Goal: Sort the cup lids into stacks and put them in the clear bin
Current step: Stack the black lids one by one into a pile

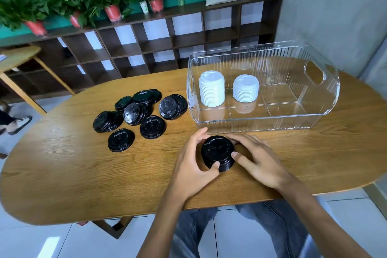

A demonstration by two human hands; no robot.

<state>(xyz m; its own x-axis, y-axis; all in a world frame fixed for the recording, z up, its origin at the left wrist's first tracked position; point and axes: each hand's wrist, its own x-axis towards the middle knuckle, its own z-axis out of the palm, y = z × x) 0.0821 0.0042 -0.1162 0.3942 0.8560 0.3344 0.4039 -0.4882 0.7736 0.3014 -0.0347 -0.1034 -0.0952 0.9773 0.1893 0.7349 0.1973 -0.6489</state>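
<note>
Both my hands, left (193,165) and right (258,159), curl around a black lid stack (217,153) on the tabletop (83,174), grip clamped, just before the clear bin (261,125).

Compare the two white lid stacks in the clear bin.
The left white stack stands taller than the right white stack, so it seems to hold more lids. The left white stack sits close to the clear bin's left wall; the right white stack sits nearer the bin's middle. Both are upright, neatly nested, and stand apart from each other on the bin's floor.
</note>
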